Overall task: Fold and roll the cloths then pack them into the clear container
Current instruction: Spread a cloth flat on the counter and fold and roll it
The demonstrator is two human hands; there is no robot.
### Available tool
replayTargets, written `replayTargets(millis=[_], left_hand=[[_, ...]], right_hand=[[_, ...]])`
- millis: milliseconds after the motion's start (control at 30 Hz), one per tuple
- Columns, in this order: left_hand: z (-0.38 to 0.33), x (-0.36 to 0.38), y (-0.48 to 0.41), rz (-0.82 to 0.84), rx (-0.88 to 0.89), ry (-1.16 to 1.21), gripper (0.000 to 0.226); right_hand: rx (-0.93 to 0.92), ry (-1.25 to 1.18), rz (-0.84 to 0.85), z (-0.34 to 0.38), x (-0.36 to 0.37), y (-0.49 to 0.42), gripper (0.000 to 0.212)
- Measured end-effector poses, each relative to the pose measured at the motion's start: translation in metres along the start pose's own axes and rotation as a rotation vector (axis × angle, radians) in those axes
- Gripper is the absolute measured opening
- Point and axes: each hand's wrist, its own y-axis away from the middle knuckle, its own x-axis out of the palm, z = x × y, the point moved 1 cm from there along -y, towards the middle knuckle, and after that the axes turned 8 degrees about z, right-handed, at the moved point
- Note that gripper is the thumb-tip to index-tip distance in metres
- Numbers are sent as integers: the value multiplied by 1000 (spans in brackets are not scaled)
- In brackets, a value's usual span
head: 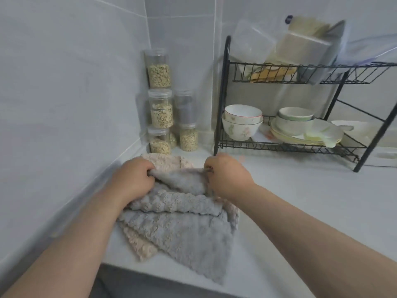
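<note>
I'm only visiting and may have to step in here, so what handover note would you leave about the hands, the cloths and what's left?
Left hand: grips the far left corner of a grey cloth.
Right hand: pinches its far right corner.
Cloths: the grey cloth lies heaped with beige cloths on the counter, close to the wall.
Container: a clear tub sits tilted on the top shelf of the dish rack, seemingly empty.
Done: no rolled cloth in sight.
Left: fold, roll and pack every cloth.

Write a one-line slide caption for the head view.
On a counter, the left hand and right hand grip a grey cloth at its far edge.
</note>
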Motion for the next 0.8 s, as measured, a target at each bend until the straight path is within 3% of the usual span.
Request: replayTargets(millis=[100, 233, 367, 633, 800], left_hand=[[-8, -24, 10, -62, 42, -32, 21], [-20, -57, 34, -100, 123, 12, 26], [-50, -88, 56, -183, 252, 204, 17], [-133, -107, 53, -210, 389, 496, 10], [-189, -93, 24, -120, 416, 519, 14]], right_hand=[[88, -91, -195, 3, -39, 32, 14], [102, -155, -338, 7, -95, 78, 14], [161, -224, -468, -6, -144, 116, 14], [268, -613, -540, -53, -198, 175, 8], [369, -558, -639, -102, -206, 177, 9]])
